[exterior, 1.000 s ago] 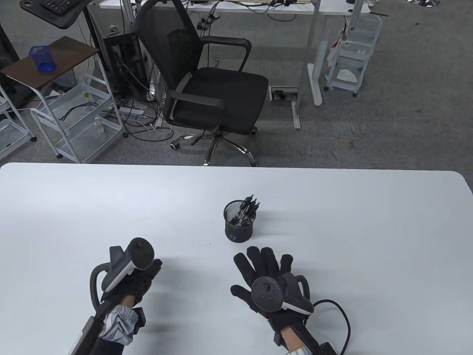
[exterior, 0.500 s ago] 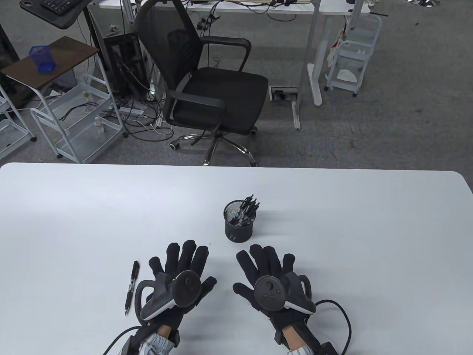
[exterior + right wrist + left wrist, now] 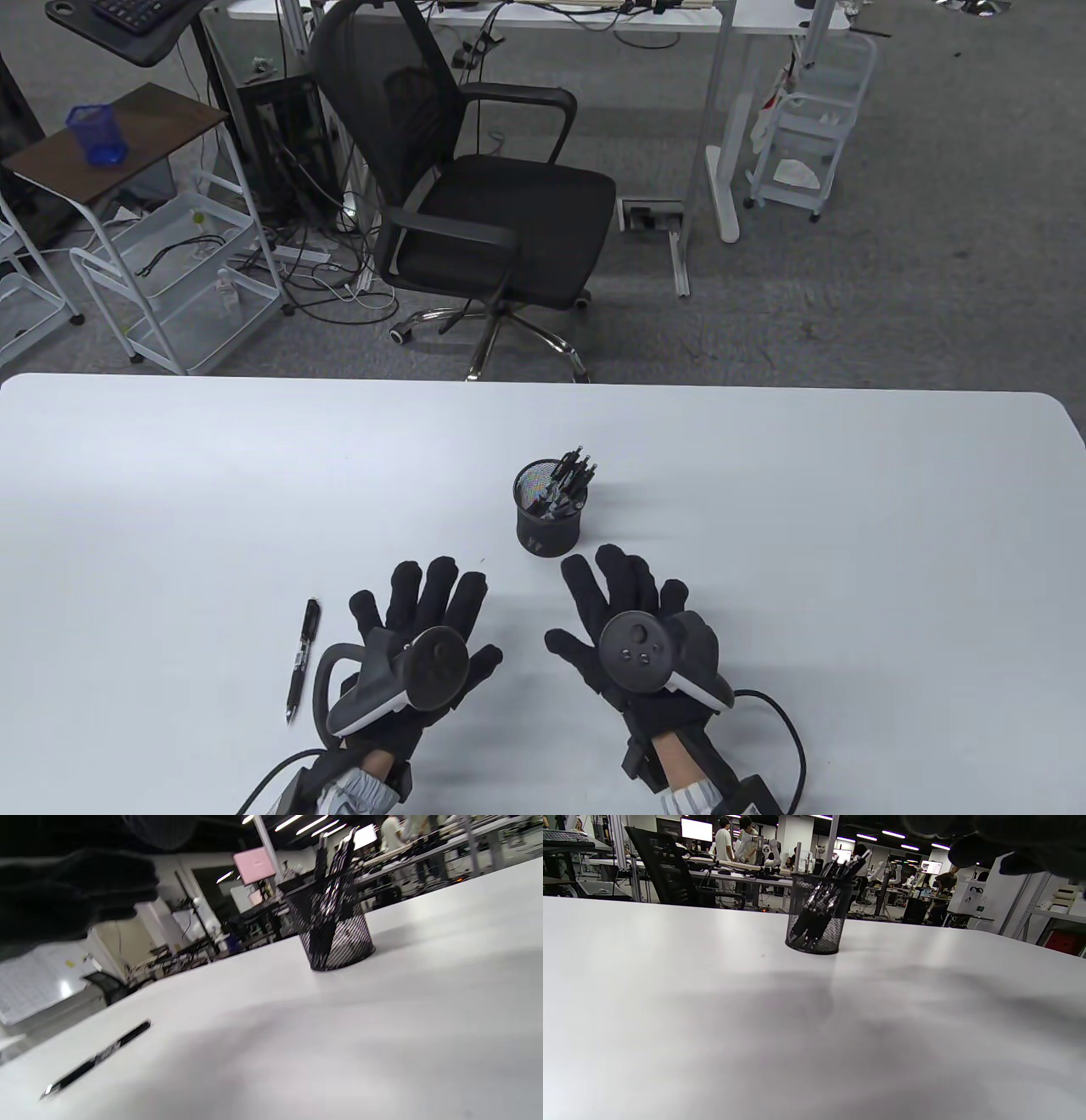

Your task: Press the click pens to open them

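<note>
A black mesh pen cup (image 3: 548, 525) stands on the white table (image 3: 764, 526) and holds several black click pens (image 3: 570, 477). It also shows in the left wrist view (image 3: 814, 929) and the right wrist view (image 3: 339, 938). One black click pen (image 3: 302, 659) lies on the table, to the left of my left hand; it also shows in the right wrist view (image 3: 95, 1060). My left hand (image 3: 424, 611) is open with fingers spread, empty, over the table. My right hand (image 3: 615, 594) is open and empty, its fingertips just short of the cup.
A black office chair (image 3: 475, 195) stands beyond the table's far edge. White carts (image 3: 161, 280) and desks stand on the floor behind. Cables trail from both wrists at the table's near edge.
My left hand let go of a pen, which now lies on the table, and moved right with fingers spread. My right hand has shifted slightly forward and to the right, toward the cup.
</note>
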Demonstrator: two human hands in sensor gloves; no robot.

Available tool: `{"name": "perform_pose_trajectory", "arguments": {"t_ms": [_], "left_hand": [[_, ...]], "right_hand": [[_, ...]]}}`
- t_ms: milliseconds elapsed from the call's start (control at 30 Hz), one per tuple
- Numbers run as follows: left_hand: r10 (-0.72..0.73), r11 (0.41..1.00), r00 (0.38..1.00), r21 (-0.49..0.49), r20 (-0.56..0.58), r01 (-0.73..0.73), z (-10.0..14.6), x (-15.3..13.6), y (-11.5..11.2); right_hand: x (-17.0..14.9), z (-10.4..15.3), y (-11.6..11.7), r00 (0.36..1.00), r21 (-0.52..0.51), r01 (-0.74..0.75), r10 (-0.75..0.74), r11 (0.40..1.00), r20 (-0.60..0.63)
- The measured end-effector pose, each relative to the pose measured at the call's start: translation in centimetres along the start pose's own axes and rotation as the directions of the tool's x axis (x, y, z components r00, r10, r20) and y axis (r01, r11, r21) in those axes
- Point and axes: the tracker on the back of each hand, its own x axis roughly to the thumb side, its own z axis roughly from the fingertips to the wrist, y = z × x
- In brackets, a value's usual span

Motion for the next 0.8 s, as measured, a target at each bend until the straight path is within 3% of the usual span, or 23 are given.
{"name": "perform_pose_trajectory", "arguments": {"t_ms": [233,500,800], "left_hand": [[0.022,0.999,1.000,0.028,-0.008,-0.022,0.6,-0.4,0.3],[0.044,0.998,0.999,0.043,-0.003,-0.044,1.0,-0.5,0.7],[0.041,0.999,0.999,0.034,0.001,-0.041,0.9,-0.4,0.6]], "right_hand": [[-2.4,-3.7,-2.2,0.959,-0.227,0.198,-0.236,0.953,-0.157],[-4.1,-7.4,-0.5,0.883,-0.208,0.375,-0.416,0.904,-0.218],[-5.3,-9.1,1.0,0.870,-0.203,0.376,-0.420,0.904,-0.258]]}}
